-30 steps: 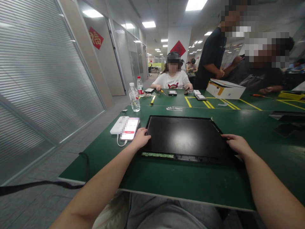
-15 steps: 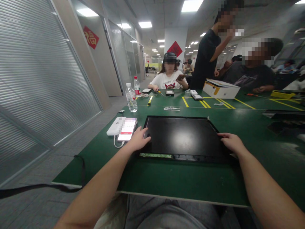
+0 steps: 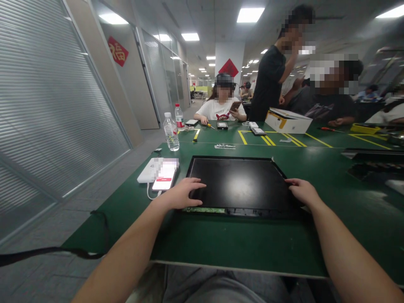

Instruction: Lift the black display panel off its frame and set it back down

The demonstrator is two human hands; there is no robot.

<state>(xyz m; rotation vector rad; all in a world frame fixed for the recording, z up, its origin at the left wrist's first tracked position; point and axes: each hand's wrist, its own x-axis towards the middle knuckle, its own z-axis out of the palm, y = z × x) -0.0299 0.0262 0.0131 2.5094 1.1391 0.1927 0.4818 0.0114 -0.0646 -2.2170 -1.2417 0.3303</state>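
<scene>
A flat black display panel point(image 3: 240, 181) lies on the green table in front of me. A green circuit board strip point(image 3: 206, 210) shows along its near edge, at the left. My left hand point(image 3: 184, 193) is open, its fingers spread over the panel's left edge and reaching onto the dark screen. At the opposite side, my right hand point(image 3: 303, 192) is closed on the panel's right edge, with the index finger along the frame. The fingers' undersides on that side are hidden.
Left of the panel are a phone point(image 3: 164, 176), a white power bank point(image 3: 147, 170) and a water bottle point(image 3: 171, 132). Small metal pieces point(image 3: 224, 146) lie beyond it. A white box point(image 3: 288, 120) stands farther back. Dark parts point(image 3: 372, 168) lie at right. Co-workers are across the table.
My left hand has moved down along the panel's left side, nearer to the front corner, its fingers now reaching farther over the screen. The right hand stays at the right edge.
</scene>
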